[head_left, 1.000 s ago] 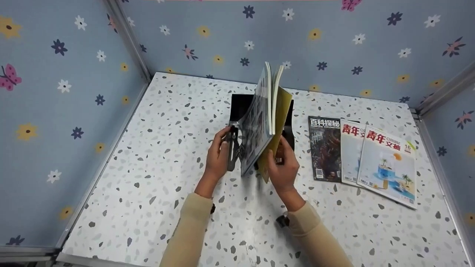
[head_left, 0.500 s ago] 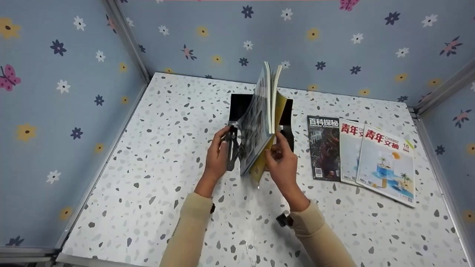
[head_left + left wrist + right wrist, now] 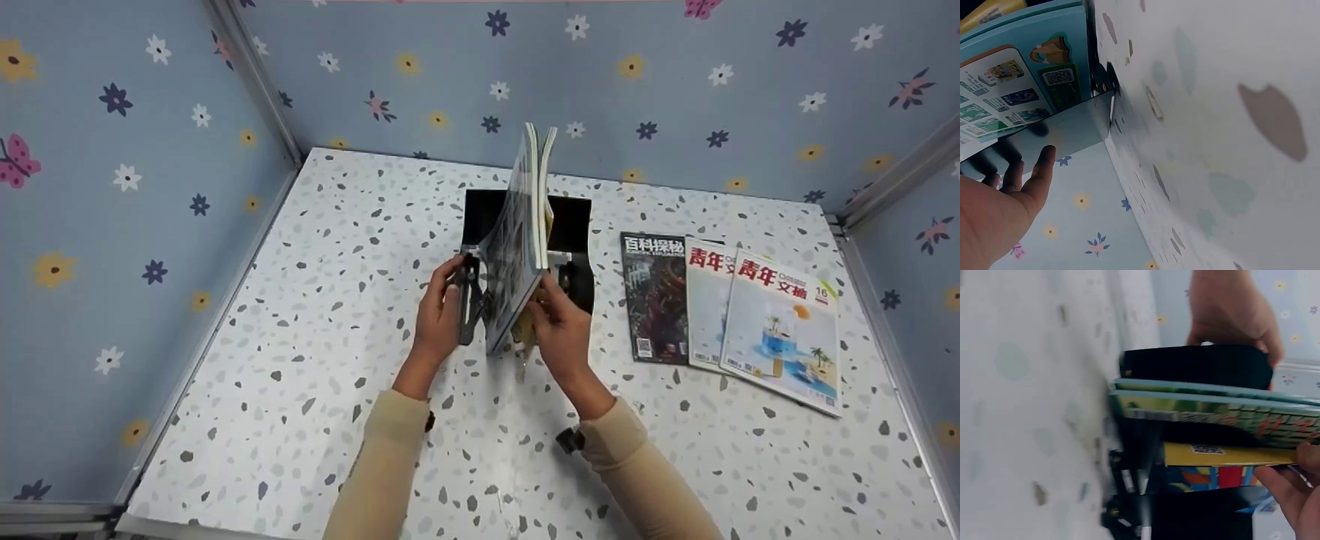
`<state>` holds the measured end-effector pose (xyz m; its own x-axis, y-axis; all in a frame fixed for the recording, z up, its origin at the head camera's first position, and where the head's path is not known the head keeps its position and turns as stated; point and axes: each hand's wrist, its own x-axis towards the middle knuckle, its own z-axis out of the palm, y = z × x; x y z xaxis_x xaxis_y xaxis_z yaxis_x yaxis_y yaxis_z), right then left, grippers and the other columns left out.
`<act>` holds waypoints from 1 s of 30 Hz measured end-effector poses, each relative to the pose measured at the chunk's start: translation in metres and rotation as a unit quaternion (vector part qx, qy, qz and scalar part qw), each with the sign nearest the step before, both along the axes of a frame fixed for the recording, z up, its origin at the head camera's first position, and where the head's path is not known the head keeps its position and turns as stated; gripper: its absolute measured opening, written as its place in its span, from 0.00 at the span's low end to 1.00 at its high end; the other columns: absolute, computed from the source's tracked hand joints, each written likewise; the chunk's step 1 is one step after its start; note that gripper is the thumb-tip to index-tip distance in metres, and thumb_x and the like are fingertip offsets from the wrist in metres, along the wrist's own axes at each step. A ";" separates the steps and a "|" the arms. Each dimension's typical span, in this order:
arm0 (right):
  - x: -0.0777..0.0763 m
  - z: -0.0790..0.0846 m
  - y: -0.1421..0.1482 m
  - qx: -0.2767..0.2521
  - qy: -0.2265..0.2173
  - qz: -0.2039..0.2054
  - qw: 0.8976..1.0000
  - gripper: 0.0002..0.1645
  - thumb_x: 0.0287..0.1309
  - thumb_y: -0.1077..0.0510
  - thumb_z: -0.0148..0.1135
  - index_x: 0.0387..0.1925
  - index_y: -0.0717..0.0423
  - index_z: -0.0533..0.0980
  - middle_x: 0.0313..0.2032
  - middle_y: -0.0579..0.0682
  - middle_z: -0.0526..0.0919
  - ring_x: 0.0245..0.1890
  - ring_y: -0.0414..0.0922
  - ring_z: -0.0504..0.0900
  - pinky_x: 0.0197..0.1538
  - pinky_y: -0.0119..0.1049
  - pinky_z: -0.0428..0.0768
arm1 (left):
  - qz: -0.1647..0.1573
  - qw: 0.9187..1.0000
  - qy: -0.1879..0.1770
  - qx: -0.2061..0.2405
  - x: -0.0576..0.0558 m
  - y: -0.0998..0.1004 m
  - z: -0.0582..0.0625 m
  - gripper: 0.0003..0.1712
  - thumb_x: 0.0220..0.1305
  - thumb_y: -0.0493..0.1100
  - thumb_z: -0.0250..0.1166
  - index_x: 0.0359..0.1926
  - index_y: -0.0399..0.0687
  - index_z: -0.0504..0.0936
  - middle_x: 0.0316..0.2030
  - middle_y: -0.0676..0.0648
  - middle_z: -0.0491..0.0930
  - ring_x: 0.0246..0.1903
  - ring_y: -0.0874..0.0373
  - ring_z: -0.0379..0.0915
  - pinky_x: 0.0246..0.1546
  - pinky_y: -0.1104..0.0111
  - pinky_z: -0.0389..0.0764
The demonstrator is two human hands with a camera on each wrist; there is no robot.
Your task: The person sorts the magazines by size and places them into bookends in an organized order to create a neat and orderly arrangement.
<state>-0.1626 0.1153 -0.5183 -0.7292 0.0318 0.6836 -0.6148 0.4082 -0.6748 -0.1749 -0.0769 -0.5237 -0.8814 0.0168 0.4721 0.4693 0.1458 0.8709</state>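
A black desktop book rack (image 3: 572, 223) stands mid-table, with two teal-edged magazines (image 3: 1157, 413) upright in it, leaning against each other. My left hand (image 3: 437, 315) rests its fingers along the outer face of the rack's left end panel (image 3: 1075, 129); the left wrist view shows these fingers fairly straight. With thumb and fingers my right hand (image 3: 564, 330) pinches a yellow magazine (image 3: 1230, 455) by its near edge, just right of the teal ones. In the head view the yellow magazine is mostly hidden behind them. The rack's right panel (image 3: 1202, 514) stands beyond it.
Three magazines lie overlapping on the speckled table (image 3: 337, 420) to the right: a dark one (image 3: 656, 307), a pale one (image 3: 703, 315) and another with a drink on its cover (image 3: 784, 337). Flower-patterned walls (image 3: 450, 75) border the table's back and sides.
My right hand has moved left with the yellow magazine, bringing it close against the teal ones. Their top edges have shifted slightly left. My left hand stays at the rack's left panel.
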 end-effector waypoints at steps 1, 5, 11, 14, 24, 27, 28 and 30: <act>-0.001 -0.003 0.001 -0.002 0.002 0.004 1.000 0.30 0.55 0.72 0.63 0.61 0.62 0.72 0.37 0.63 0.86 0.26 0.51 0.86 0.26 0.28 0.77 | 0.000 1.000 0.001 -0.002 0.000 0.000 0.000 0.23 0.74 0.34 0.43 0.67 0.32 0.63 0.66 0.33 0.66 0.67 0.44 0.62 0.64 0.49 0.65; -0.002 -0.014 0.001 -0.007 0.006 0.018 1.000 0.29 0.56 0.71 0.63 0.61 0.61 0.73 0.39 0.62 0.86 0.30 0.51 0.86 0.29 0.30 0.80 | 0.005 1.000 0.009 -0.016 0.002 0.000 0.002 0.23 0.73 0.32 0.43 0.66 0.30 0.63 0.65 0.32 0.66 0.66 0.42 0.63 0.64 0.53 0.66; 0.003 -0.019 0.002 0.047 0.027 0.015 0.998 0.31 0.55 0.71 0.63 0.62 0.55 0.74 0.40 0.57 0.83 0.34 0.48 0.82 0.28 0.35 0.80 | 0.004 1.000 -0.005 -0.016 0.005 0.000 0.009 0.23 0.71 0.28 0.43 0.65 0.28 0.63 0.64 0.32 0.66 0.65 0.40 0.63 0.63 0.48 0.65; 0.005 -0.020 0.003 0.082 0.033 0.004 0.996 0.31 0.52 0.70 0.66 0.59 0.56 0.75 0.40 0.55 0.82 0.34 0.47 0.80 0.29 0.37 0.81 | 0.003 1.000 -0.011 -0.018 0.004 0.000 0.008 0.23 0.71 0.27 0.42 0.66 0.29 0.63 0.65 0.32 0.66 0.65 0.40 0.63 0.63 0.48 0.65; 0.011 -0.014 0.005 0.113 0.034 0.002 0.993 0.31 0.48 0.70 0.68 0.56 0.54 0.77 0.40 0.52 0.83 0.32 0.43 0.81 0.30 0.33 0.80 | -0.010 0.987 -0.143 0.069 -0.010 -0.007 -0.028 0.28 0.77 0.39 0.38 0.74 0.38 0.53 0.71 0.38 0.58 0.71 0.45 0.55 0.69 0.55 0.59; 0.013 -0.011 0.008 0.114 0.029 0.003 0.993 0.32 0.48 0.70 0.66 0.57 0.52 0.76 0.42 0.51 0.83 0.33 0.42 0.82 0.30 0.34 0.79 | 0.003 0.972 -0.205 0.112 -0.007 -0.015 -0.030 0.28 0.77 0.42 0.37 0.74 0.38 0.52 0.71 0.37 0.56 0.71 0.43 0.53 0.69 0.53 0.58; 0.013 -0.010 0.009 0.115 0.027 0.000 0.993 0.32 0.49 0.70 0.66 0.58 0.52 0.76 0.42 0.51 0.83 0.34 0.42 0.82 0.30 0.33 0.79 | 0.005 0.968 -0.218 0.126 -0.007 -0.017 -0.031 0.28 0.77 0.42 0.37 0.74 0.38 0.52 0.71 0.36 0.57 0.71 0.43 0.53 0.69 0.53 0.58; 0.015 -0.008 0.011 0.113 0.023 -0.004 0.993 0.31 0.50 0.71 0.64 0.58 0.53 0.76 0.42 0.51 0.82 0.34 0.43 0.82 0.31 0.32 0.78 | 0.005 0.963 -0.235 0.135 -0.006 -0.020 -0.030 0.28 0.77 0.42 0.37 0.73 0.37 0.54 0.70 0.35 0.57 0.70 0.41 0.55 0.68 0.51 0.60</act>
